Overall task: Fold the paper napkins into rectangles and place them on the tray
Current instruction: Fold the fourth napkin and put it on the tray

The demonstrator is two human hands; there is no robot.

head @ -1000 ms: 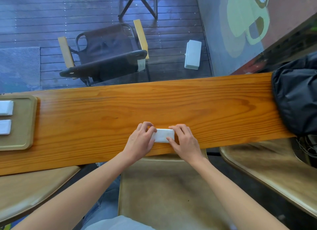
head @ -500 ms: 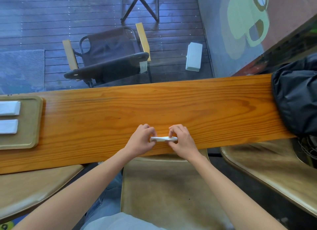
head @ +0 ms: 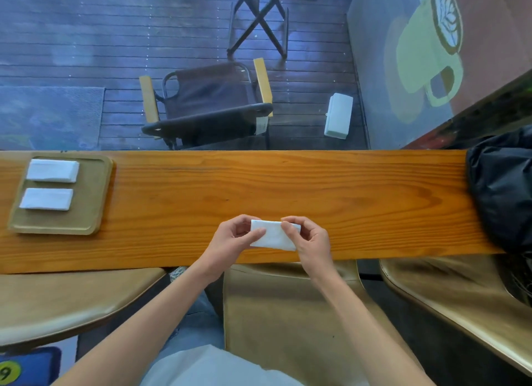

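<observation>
Hands: both of yours meet over the near edge of the bench, each pinching one end of the same napkin.
Left hand (head: 230,241): your fingers curl round the napkin's left end, thumb lying on its face.
Napkin (head: 273,236): a white folded rectangle held between your two hands, its long side running across, tilted a little toward you; whether it touches the bench you cannot tell from here.
Right hand (head: 309,241): your thumb presses on the napkin's face near the middle, fingers wrapped behind the right end.
Tray (head: 92,201): a tan square with rounded corners, on the bench at your far left, well apart from your hands.
Upper napkin (head: 53,170): folded into a rectangle, lying flat in the tray's far half.
Lower napkin (head: 46,199): a second folded rectangle, just beside the first on the near side, the two apart and roughly parallel.
Bench (head: 345,195): a long orange plank with strong grain, bare between the tray and your hands.
Bag (head: 503,190): dark, crumpled material resting on the bench's right end.
Seats: tan chair shells (head: 288,313) sit below the bench edge, one under your arms.
</observation>
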